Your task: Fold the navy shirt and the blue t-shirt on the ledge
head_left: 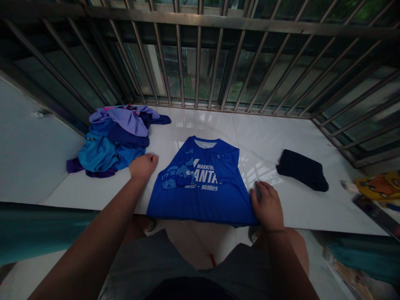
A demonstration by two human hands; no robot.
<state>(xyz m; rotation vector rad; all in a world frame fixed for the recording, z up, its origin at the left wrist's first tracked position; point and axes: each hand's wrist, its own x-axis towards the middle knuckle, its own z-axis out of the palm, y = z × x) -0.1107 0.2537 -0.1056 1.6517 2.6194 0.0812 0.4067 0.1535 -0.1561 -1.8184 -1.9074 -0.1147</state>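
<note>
- Right hand: fingers spread flat, pressing down on the lower right corner of the blue marathon shirt; nothing is gripped.
- Left hand: fingers curled into a loose fist at the shirt's left edge, about level with its print. Whether cloth is pinched inside the fist cannot be told.
- The shirt lies front up on the white tiled ledge, neck toward the window bars, hem at the near edge. Its right side appears already folded inward over the chest.
- Judged step: folding in hand, one side done.
- Judged next move: the left edge needs carrying across, with the right hand holding the cloth still.
- Surroundings: pile of blue and purple clothes just beyond the left hand; folded dark garment well apart to the right.
</note>
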